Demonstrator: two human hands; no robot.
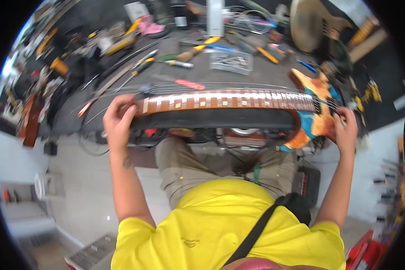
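Now the left hand (119, 116) grips the electric guitar (318, 118) by its neck (211, 101), stretched along the front of the workbench (238, 119), seemingly to steady it, while the right hand (346, 129) curls beside the body, grasping or merely touching, I cannot tell.

No words, numbers or signs can be read in this view. At six o'clock, the chest of a yellow shirt (229, 198) carries a small dark mark (190, 243), too blurred to make out. Just before twelve o'clock, at the far side of the counter (266, 77), a dark container (179, 10) bears a white label (181, 21), too small and smeared to read. Near eleven o'clock, a white sheet (135, 10) is likewise too blurred to read
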